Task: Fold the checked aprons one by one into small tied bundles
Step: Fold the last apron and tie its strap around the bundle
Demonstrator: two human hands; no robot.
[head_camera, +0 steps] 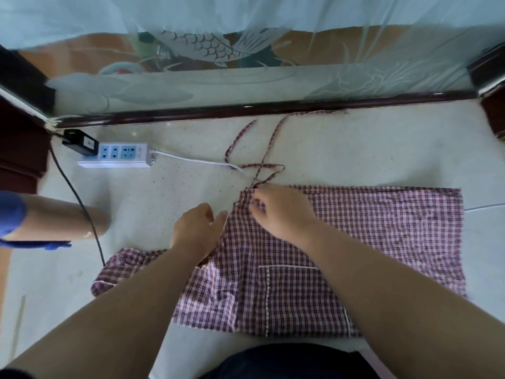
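Your right hand pinches the top corner of the checked apron, fingers curled into the cloth just where the ties leave it. Your left hand sits close by at 8 o'clock, thumb against the apron's slanted edge. Its fingers are turned away from view, so whether it grips the cloth or only rests there cannot be told.

The apron lies flat on the pale floor, spreading from the pinched corner toward 3 and 5 o'clock, with the pocket face up at 6 o'clock and a loose flap bunched at 7 o'clock beneath your left forearm. The ties run off toward 12 o'clock, crossing one another in a slack loop.

The fold looks barely begun. To do it well, keep that corner taut between both hands and bring the edge over in one straight line, so the checks meet squarely. Flatten the bunched flap before it is folded in, or the bundle will likely come out lumpy.

At 10 o'clock a power strip sends its white cord up to the tie loop. Draw the ties clear of it before knotting.
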